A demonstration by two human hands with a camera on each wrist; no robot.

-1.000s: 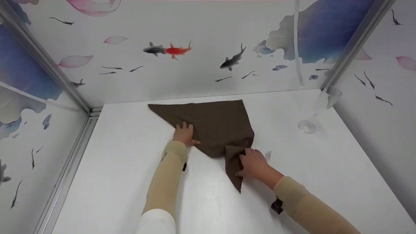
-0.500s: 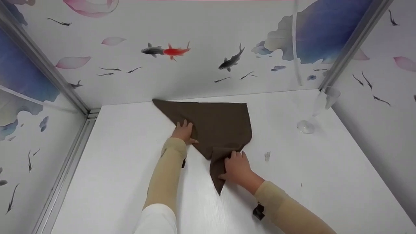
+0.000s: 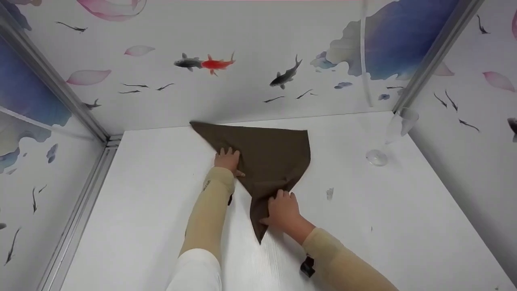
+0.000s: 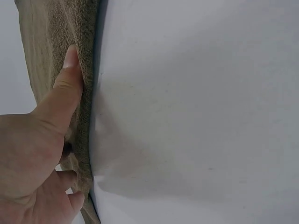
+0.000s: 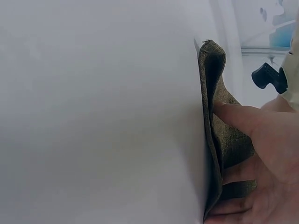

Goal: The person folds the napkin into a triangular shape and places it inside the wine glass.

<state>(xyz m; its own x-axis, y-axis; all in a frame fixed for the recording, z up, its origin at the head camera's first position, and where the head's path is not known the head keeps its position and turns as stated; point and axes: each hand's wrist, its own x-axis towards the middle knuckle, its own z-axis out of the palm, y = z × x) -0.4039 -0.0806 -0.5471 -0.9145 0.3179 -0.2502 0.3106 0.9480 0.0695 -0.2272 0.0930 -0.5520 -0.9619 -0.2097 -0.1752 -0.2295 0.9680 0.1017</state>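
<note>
A brown cloth (image 3: 274,149) lies on the white table, partly folded, with a narrow pointed flap (image 3: 257,226) toward the front. My left hand (image 3: 227,161) rests on its left edge, fingers spread. In the left wrist view the thumb (image 4: 65,91) lies along the cloth's edge. At the front, my right hand (image 3: 284,210) grips the flap's right side with bent fingers. The right wrist view shows folded layers (image 5: 212,126) with the thumb (image 5: 236,115) against them and the other fingers lower along the cloth.
A clear stemmed glass (image 3: 376,157) stands at the table's back right, by the side wall. Printed fish panels surround the table (image 3: 161,202) at the back and sides. A small grey mark (image 3: 330,194) shows right of the cloth.
My right hand has moved left, bringing the flap and its tip with it. The cloth's lower right edge has become slanted. My left hand has stayed nearly in place on the cloth.
</note>
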